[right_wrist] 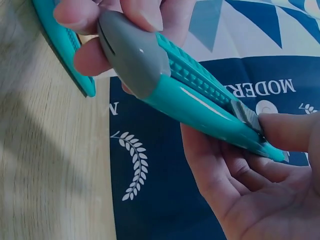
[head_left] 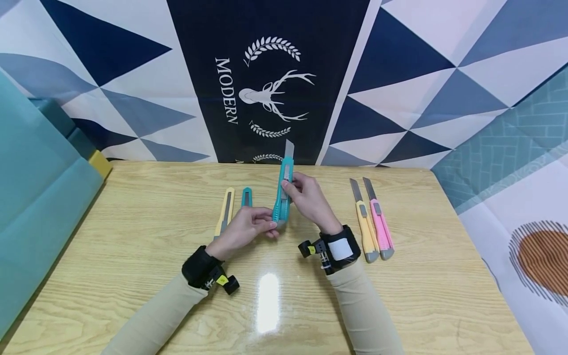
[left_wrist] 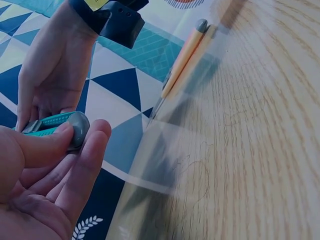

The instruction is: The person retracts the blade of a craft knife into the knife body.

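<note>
A teal utility knife point(head_left: 287, 165) is held up over the table, its metal blade point(head_left: 289, 149) extended and pointing away from the person. My left hand point(head_left: 246, 226) pinches the knife's grey end cap point(right_wrist: 132, 55) between thumb and fingers. Higher on the body, my right hand point(head_left: 309, 199) grips the knife with its thumb at the grey slider point(right_wrist: 246, 116). Left of it, a yellow utility knife point(head_left: 226, 212) and a second teal utility knife point(head_left: 247, 196) lie on the table, partly hidden by my left hand and wrist.
On the right of the wooden table point(head_left: 443, 276), another yellow utility knife point(head_left: 365, 224) and a pink utility knife point(head_left: 380, 224) lie side by side with blades out. A patterned cloth point(head_left: 146, 93) stands behind the table's far edge. A teal surface point(head_left: 40, 197) borders the left side.
</note>
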Available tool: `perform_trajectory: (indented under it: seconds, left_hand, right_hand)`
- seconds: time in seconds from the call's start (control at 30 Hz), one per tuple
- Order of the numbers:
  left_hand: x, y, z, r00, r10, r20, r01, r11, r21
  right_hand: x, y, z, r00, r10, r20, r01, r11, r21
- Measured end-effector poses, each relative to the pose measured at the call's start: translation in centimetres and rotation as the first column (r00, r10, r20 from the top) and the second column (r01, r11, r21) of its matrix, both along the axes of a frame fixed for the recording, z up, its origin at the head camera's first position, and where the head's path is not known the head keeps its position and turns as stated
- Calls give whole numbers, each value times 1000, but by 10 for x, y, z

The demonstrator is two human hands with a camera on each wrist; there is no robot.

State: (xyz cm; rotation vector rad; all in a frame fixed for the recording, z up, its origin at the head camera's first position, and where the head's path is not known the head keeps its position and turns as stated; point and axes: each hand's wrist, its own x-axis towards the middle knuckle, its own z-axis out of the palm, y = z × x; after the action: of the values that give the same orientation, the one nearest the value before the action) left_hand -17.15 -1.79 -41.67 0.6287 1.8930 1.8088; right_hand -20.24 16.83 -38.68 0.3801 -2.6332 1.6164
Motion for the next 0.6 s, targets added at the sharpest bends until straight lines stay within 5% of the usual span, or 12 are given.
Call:
perform_trajectory:
  seconds: [0.23, 0.6]
  left_hand:
    - [-1, 0, -1, 998, 54, -19, -54, 998, 20]
    - [-2, 1, -1, 997, 75, -20, -75, 997, 22]
  right_hand:
    - [-1, 0, -4, 998, 16, 57, -11, 997, -81]
    - [1, -1, -4, 998, 35, 50, -32, 998, -60]
